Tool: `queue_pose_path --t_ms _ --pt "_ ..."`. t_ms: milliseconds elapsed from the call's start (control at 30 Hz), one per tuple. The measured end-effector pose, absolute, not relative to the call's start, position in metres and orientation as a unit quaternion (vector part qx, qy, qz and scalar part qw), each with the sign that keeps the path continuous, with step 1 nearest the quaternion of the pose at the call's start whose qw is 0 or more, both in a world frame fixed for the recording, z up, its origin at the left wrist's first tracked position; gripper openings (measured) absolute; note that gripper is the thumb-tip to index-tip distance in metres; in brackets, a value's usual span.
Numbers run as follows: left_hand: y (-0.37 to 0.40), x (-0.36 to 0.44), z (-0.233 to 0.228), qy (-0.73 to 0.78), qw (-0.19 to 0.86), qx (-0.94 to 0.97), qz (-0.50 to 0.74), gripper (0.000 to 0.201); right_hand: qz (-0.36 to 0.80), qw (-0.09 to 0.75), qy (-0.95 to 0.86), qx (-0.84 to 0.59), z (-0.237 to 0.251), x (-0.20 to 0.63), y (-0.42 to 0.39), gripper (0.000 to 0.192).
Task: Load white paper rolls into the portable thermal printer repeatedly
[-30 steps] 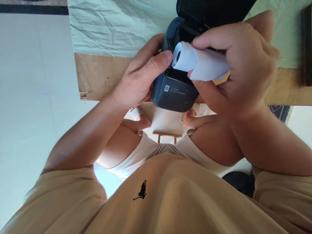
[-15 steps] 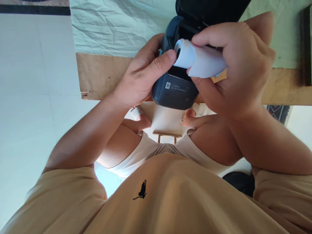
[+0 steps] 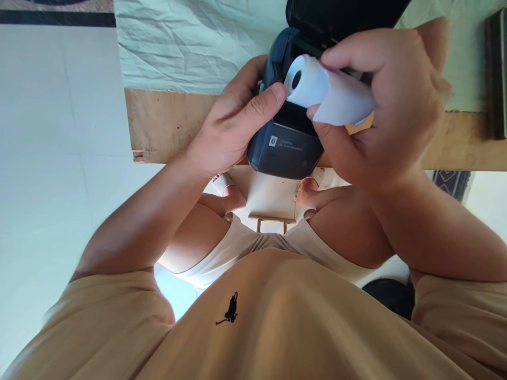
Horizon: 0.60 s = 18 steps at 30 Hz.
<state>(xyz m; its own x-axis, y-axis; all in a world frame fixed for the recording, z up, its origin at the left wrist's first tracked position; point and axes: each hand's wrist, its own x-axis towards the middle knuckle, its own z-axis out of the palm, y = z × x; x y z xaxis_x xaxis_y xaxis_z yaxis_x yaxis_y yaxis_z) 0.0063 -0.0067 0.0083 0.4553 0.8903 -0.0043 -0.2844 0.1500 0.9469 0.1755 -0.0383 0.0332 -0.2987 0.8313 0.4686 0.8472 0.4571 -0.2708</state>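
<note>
A dark label printer (image 3: 287, 150) has its black lid (image 3: 344, 18) swung up, baring the paper bay. My left hand (image 3: 237, 111) is closed around the printer's left side, its thumb at the bay's edge near the end of a white paper roll (image 3: 311, 82). Between thumb and fingers, my right hand (image 3: 390, 100) grips that roll, which is tilted over the bay, its dark hollow core facing left. A loose flap of paper hangs off the roll toward the right palm. The fingers under the printer are hidden.
A pale green cloth (image 3: 190, 47) covers most of the wooden table (image 3: 166, 126), whose front edge is bare wood. At the far right lies a dark box-like object (image 3: 499, 74). My legs are below the edge, with a small wooden stool or rung (image 3: 272, 218) between them.
My right hand has lifted the paper roll slightly and shifted it right, turning its core end more into view. The left hand and printer have hardly moved.
</note>
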Motion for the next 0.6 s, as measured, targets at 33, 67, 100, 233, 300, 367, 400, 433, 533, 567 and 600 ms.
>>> queue_pose_path --t_ms 33,67,100,233,300,367,400,433,533,567,600 --pt "-0.0061 0.0057 0.0075 0.305 0.692 0.499 0.423 0.017 -0.019 0.287 -0.804 -0.521 0.0337 0.1753 -0.0378 0.032" --pt "-0.0054 0.0051 0.0067 0.306 0.691 0.503 0.42 0.016 -0.025 0.29 -0.802 -0.522 0.0338 0.1751 -0.0373 0.031" --pt "-0.0048 0.0046 0.006 0.306 0.691 0.506 0.416 0.017 -0.03 0.288 -0.8 -0.526 0.0336 0.1747 -0.0368 0.03" --pt "-0.0043 0.0048 0.0042 0.304 0.694 0.505 0.414 0.016 -0.01 0.294 -0.772 -0.564 0.0299 0.173 -0.0354 0.032" --pt "-0.005 0.0056 0.0044 0.305 0.692 0.498 0.423 0.015 -0.003 0.303 -0.76 -0.574 0.0286 0.1727 -0.0351 0.025" --pt "-0.0058 0.0066 0.0049 0.308 0.694 0.493 0.425 0.013 -0.007 0.291 -0.768 -0.57 0.0287 0.1732 -0.0348 0.018" --pt "-0.0062 0.0071 0.0052 0.307 0.696 0.491 0.424 0.013 -0.007 0.279 -0.774 -0.568 0.0291 0.1737 -0.0345 0.018" --pt "-0.0066 0.0075 0.0055 0.307 0.697 0.489 0.425 0.012 -0.003 0.27 -0.78 -0.565 0.0295 0.1744 -0.034 0.019" --pt "-0.0074 0.0091 0.0063 0.305 0.699 0.482 0.432 0.01 0.015 0.266 -0.795 -0.545 0.0298 0.1765 -0.0318 0.022" --pt "-0.0077 0.0095 0.0065 0.306 0.697 0.479 0.437 0.009 0.02 0.271 -0.801 -0.533 0.0297 0.177 -0.031 0.022" --pt "-0.0079 0.0098 0.0068 0.307 0.696 0.476 0.441 0.009 0.022 0.28 -0.807 -0.519 0.0296 0.1772 -0.0303 0.022"
